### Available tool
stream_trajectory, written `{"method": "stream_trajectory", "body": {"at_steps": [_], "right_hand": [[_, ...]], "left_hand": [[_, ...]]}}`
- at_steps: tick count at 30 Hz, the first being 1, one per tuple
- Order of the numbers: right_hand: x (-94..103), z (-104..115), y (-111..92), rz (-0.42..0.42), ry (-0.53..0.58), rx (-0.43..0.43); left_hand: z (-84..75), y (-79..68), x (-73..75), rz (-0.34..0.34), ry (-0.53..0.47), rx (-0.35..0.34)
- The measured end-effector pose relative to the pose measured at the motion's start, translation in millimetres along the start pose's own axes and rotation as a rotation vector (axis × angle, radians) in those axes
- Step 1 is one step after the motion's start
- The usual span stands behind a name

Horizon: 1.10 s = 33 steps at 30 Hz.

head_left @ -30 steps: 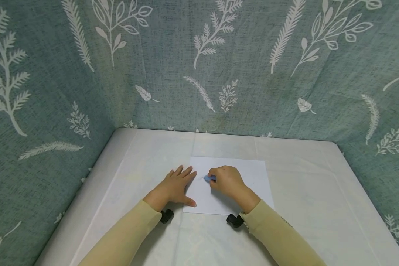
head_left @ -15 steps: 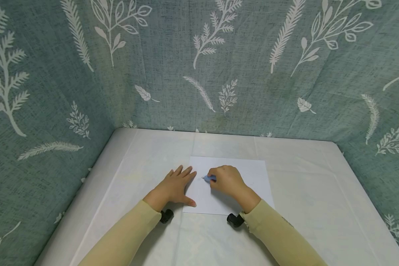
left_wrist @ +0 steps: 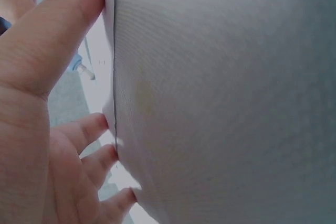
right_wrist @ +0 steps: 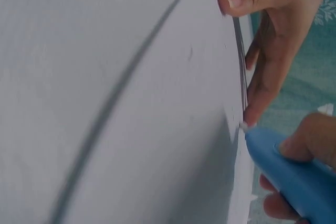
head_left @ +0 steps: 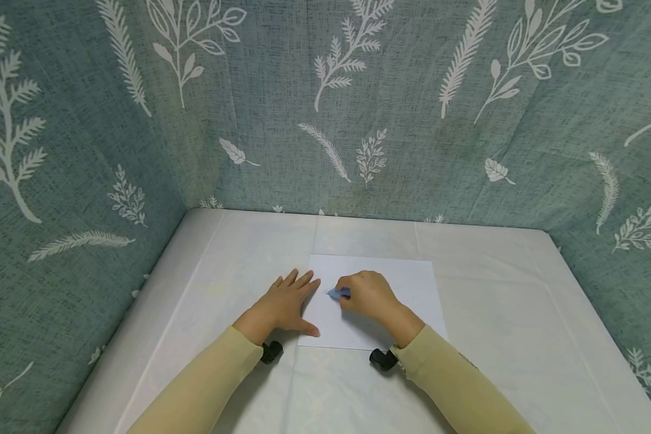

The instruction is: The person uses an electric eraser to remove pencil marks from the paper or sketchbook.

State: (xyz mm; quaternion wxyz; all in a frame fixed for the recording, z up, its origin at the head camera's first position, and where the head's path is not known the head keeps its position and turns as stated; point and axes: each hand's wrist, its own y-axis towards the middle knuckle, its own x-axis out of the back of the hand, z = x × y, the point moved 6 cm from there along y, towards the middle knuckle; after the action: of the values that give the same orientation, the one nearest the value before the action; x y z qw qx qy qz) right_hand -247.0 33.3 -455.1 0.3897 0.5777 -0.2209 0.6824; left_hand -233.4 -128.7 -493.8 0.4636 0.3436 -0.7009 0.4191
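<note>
A white sheet of paper lies on the table, with faint small marks on it in the right wrist view. My left hand rests with fingers spread along its left edge, the thumb on the paper near the lower left corner. My right hand grips a blue electric eraser, a thick rounded body with a button under the thumb. Its short pale tip points left, right at the paper just beside the left fingertips. Part of the eraser's body is hidden inside the right hand.
A white cloth covers the table. Patterned green fabric stands behind it and at both sides. Dark wrist cameras sit under both sleeves, near the paper's lower edge.
My right hand has shifted slightly left and toward me with the electric eraser, its tip sliding along the paper. The left hand has stayed in place.
</note>
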Motion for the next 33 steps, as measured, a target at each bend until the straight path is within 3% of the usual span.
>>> {"method": "stream_trajectory", "body": {"at_steps": [20, 26, 33], "right_hand": [[-0.3, 2.3, 2.0, 0.022, -0.021, -0.015], [0.6, -0.9, 2.2, 0.019, -0.016, -0.053], [-0.4, 1.2, 2.3, 0.017, -0.007, -0.025]], "left_hand": [[0.3, -0.6, 0.5, 0.014, -0.003, 0.005], [-0.6, -0.5, 2.0, 0.011, -0.003, 0.008], [-0.9, -1.3, 1.4, 0.011, -0.007, 0.002]]}}
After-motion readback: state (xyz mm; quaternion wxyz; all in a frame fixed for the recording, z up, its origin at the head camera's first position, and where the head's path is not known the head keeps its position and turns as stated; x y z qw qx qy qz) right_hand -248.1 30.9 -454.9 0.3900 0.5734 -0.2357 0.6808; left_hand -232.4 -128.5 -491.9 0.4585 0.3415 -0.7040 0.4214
